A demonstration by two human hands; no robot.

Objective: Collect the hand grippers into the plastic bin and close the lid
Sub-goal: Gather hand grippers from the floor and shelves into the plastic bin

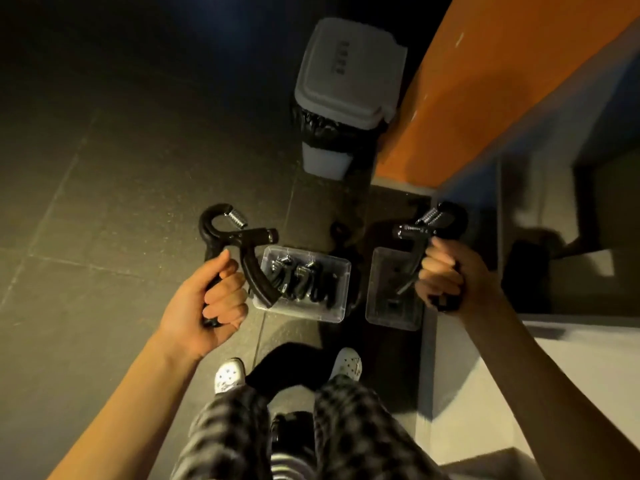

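Hand gripper (252, 263): left hand (211, 303) | second gripper (440, 216): right hand (443, 276) | lid (391, 301) seemingly off

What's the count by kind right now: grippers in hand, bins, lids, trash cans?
Grippers in hand: 2, left gripper in left hand, right gripper in right hand
Bin: 1
Lid: 1, off, beside the bin
Trash can: 1
Total: 5
Grippers inside the bin overlap; cannot count them.

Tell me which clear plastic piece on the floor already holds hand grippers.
The clear rectangular plastic bin on the left: black hand grippers lie piled inside. The flat clear lid beside it shows no pile.
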